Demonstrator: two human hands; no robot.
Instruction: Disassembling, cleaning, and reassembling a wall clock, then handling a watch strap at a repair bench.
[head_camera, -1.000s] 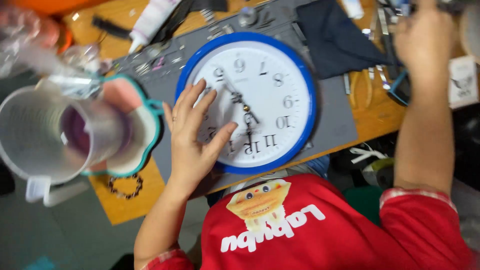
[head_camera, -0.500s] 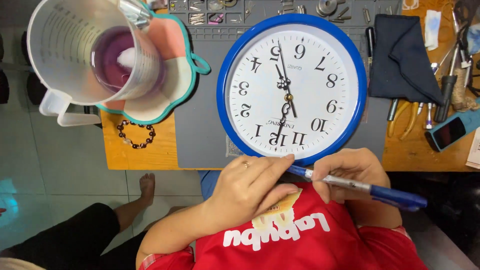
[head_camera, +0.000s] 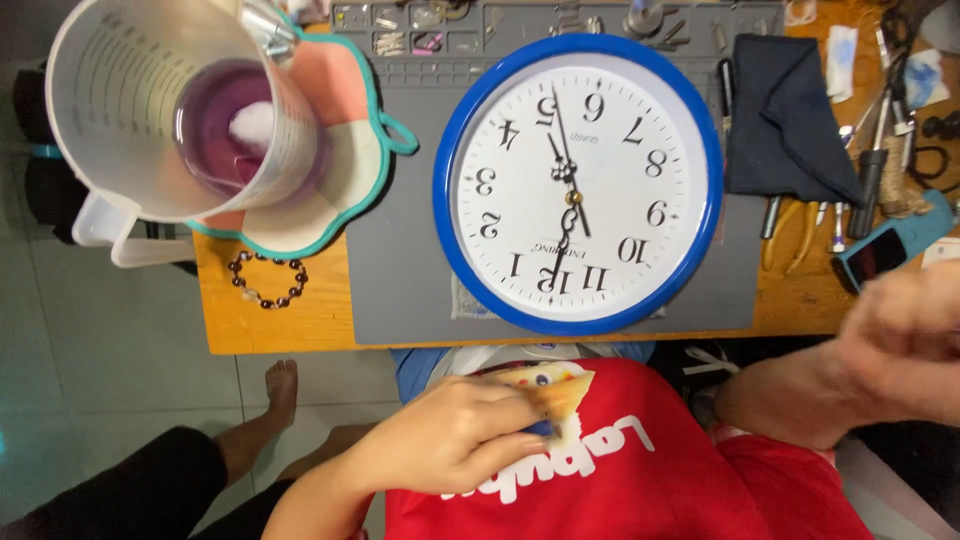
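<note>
Measuring jug (head_camera: 150, 110) holds purple liquid — left hand (head_camera: 450, 435) clenched on blue pen (head_camera: 540, 430); right hand (head_camera: 905, 330) blurred, fingers unclear.

Small blue phone (head_camera: 893, 250) w/ dark screen at table's right edge (beside pliers (head_camera: 790, 228)).

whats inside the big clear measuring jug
The measuring jug holds purple liquid low down, with a pale whitish lump in it. A metal tool leans in at the rim; its lower end and the jug's bottom are not clearly visible.
</note>
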